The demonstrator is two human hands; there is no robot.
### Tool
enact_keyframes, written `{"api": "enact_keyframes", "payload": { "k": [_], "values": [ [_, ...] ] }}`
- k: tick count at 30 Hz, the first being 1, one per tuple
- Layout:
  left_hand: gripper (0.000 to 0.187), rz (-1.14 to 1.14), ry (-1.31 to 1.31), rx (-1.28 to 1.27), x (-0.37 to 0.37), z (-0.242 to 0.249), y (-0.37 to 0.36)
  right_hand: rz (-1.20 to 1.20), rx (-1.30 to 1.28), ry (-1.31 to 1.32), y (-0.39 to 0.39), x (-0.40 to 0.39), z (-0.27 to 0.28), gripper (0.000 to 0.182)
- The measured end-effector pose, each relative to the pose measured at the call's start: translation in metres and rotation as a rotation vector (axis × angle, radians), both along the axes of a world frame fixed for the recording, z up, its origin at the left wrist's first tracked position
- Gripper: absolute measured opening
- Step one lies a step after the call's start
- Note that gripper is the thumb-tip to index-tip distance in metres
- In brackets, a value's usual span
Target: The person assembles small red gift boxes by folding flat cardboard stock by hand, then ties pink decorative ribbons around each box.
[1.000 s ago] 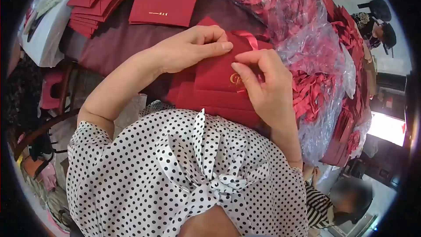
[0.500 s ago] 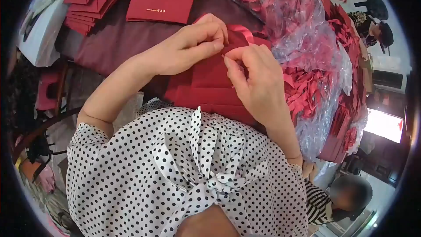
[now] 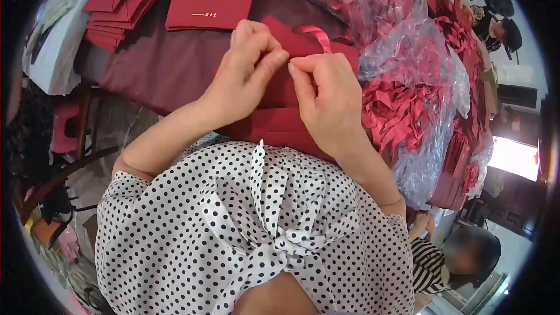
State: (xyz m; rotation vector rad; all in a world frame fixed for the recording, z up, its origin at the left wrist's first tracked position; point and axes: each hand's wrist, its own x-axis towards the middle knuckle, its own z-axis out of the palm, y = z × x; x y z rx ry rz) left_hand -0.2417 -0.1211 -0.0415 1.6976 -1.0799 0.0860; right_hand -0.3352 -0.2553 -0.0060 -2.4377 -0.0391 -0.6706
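Observation:
Over a red paper bag (image 3: pixel 280 90) near my body, both hands are close together, fingertips almost touching. My left hand (image 3: pixel 248 70) is closed in a pinch, its fingers curled; what it grips is too small to make out. Thumb and forefinger of my right hand (image 3: pixel 329 96) are pinched together too, and their contents are hidden. A pink ribbon (image 3: pixel 317 36) loops out of the bag just above my right hand.
Finished-looking red bags with gold print (image 3: pixel 213 0) lie beyond my left hand, beside a fanned stack of red bags (image 3: pixel 125 6). Clear plastic (image 3: pixel 402 52) and a heap of red ribbons (image 3: pixel 396 111) are at the right. Two other people are farther right.
My left hand has turned more upright, its fingers raised. My right hand has shifted slightly left, and its fingertips have come nearer to the left hand's.

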Motion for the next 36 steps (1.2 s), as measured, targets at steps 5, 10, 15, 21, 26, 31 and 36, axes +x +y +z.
{"api": "enact_keyframes", "payload": {
  "k": [5, 10, 15, 21, 26, 31, 36],
  "values": [
    [0.02, -0.092, 0.461, -0.034, 0.003, -0.005, -0.001, 0.086, -0.17, -0.19, -0.004, 0.002, -0.011, 0.012],
    [0.015, -0.048, 0.303, -0.007, -0.004, -0.006, -0.003, 0.027, 0.03, -0.024, -0.004, 0.003, -0.009, 0.015],
    [0.011, -0.079, 0.117, -0.074, 0.011, 0.016, 0.005, 0.093, 0.237, 0.15, -0.012, 0.023, 0.014, 0.029],
    [0.009, -0.479, -0.076, 0.12, 0.05, 0.034, 0.004, 0.117, -0.177, 0.062, -0.013, -0.003, 0.028, 0.021],
    [0.011, -0.948, -0.123, 0.534, 0.086, 0.051, -0.019, 0.14, -0.048, 0.085, -0.011, -0.003, 0.022, 0.019],
    [0.011, -1.216, 0.088, 0.58, 0.09, 0.053, -0.036, 0.143, -0.111, 0.063, -0.013, -0.007, 0.027, 0.021],
    [0.011, -1.14, -0.363, 0.251, 0.11, 0.058, -0.048, 0.191, -0.214, -0.001, -0.016, -0.013, 0.045, 0.028]
  ]
}}
